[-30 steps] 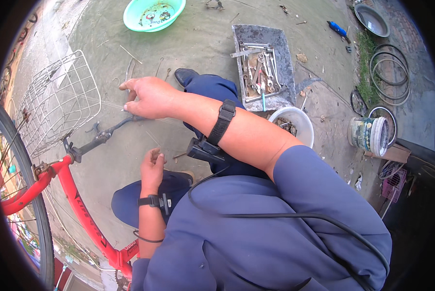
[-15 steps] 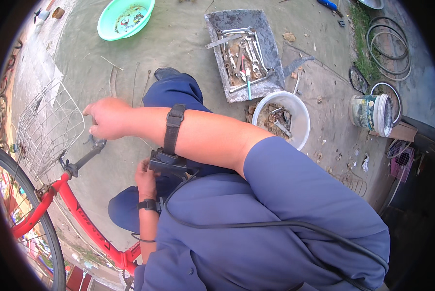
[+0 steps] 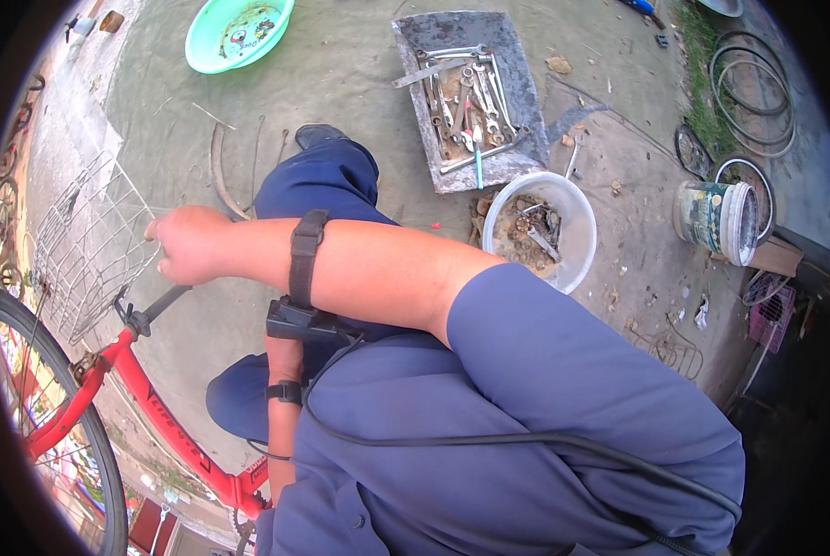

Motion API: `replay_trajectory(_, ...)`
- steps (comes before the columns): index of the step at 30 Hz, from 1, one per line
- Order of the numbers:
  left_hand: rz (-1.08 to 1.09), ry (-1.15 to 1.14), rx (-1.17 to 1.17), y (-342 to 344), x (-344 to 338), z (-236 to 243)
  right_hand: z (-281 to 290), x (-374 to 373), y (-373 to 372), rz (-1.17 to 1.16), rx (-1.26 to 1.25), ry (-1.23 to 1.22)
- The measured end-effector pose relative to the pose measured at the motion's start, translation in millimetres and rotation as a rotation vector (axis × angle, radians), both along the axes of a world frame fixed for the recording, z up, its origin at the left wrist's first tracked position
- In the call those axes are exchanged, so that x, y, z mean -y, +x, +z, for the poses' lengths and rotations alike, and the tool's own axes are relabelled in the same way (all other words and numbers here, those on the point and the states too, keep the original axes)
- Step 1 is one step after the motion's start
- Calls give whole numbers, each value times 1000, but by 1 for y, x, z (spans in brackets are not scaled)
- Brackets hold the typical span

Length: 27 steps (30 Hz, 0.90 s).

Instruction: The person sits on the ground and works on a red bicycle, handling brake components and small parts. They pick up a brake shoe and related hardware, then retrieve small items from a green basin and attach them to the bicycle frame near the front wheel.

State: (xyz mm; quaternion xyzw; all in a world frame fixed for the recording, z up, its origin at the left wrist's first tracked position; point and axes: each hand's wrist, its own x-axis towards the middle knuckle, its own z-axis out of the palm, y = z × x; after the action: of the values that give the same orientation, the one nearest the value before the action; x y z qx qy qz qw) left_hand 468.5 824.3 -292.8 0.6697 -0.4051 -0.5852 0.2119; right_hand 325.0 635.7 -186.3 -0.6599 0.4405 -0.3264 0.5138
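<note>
My right arm reaches across to the left with a black strap on it. My right hand (image 3: 191, 245), fingers curled, is at the right edge of the silver wire basket (image 3: 86, 243), above the black handlebar grip (image 3: 168, 300). Whatever its fingers hold, if anything, is hidden. My left hand (image 3: 283, 352) is beneath that arm, mostly covered by the black box on the strap; its fingers do not show. The red bicycle (image 3: 169, 426) is at my left, its front wheel (image 3: 49, 408) at the far left.
A grey tray (image 3: 521, 83) of wrenches stands ahead, with a white bucket (image 3: 577, 264) of small metal parts nearer. A green basin (image 3: 213, 60) is far left. To the right are a paint bucket (image 3: 707, 218) and bicycle tyres (image 3: 753, 93). A curved strip (image 3: 219, 167) lies near my shoe.
My right hand and forearm have shifted slightly left and down. My left hand, visible before with bent fingers, is now mostly covered by the box on the right arm's strap.
</note>
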Motion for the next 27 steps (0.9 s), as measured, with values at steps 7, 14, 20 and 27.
replay_trajectory(7, 18, -70, 38, 2, -2, -2, -4, 0, 5, 4, 41, -2)
replay_trajectory(14, 86, 38, 3, 4, -6, 1, -6, 0, 6, -5, 41, -21)
replay_trajectory(20, 65, 104, 14, 19, -10, -13, -7, 1, 9, 19, 35, -2)
replay_trajectory(27, 86, 50, 5, 20, -12, -14, -5, -1, 7, 29, 35, 22)
